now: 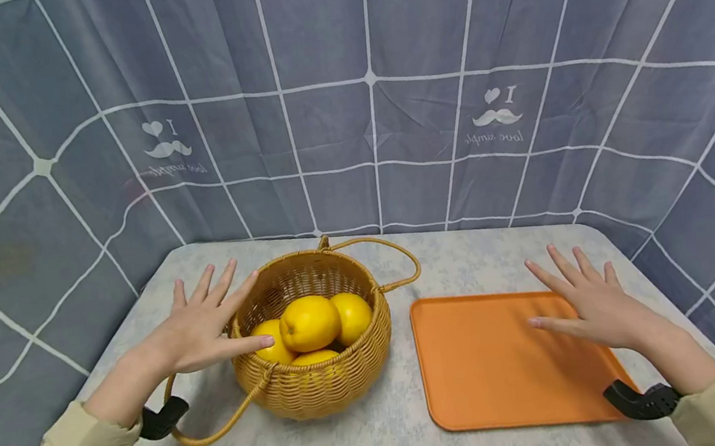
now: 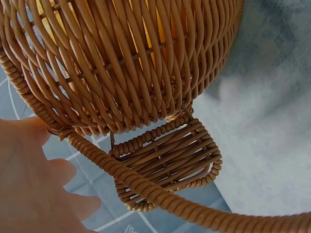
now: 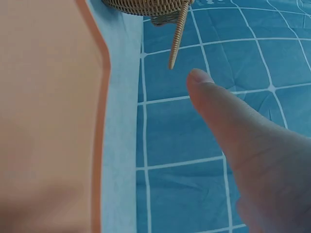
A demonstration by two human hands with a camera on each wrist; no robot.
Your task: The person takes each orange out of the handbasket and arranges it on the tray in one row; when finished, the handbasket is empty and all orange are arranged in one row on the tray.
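My left hand (image 1: pixel 199 333) is spread beside the wicker basket (image 1: pixel 325 389), overlapping its left rim in the head view, with nothing in its grasp. Several yellow lemons (image 1: pixel 309 323) lie piled inside the basket. In the left wrist view the basket's woven side (image 2: pixel 146 63) and a looped handle (image 2: pixel 112 165) are close to the fingers. Over the right part of an orange tray (image 1: pixel 485 364) hovers my right hand (image 1: pixel 589 309), its fingers spread and holding nothing. From the right wrist, the thumb (image 3: pixel 218 107) points past the tray's edge.
Both stand on a pale mottled tabletop (image 1: pixel 387 445), the basket left of the tray. The basket's second handle (image 1: pixel 402 255) reaches right, towards the tray's back left corner. A blue-grey checked cloth (image 1: pixel 331 128) hangs around the back and sides.
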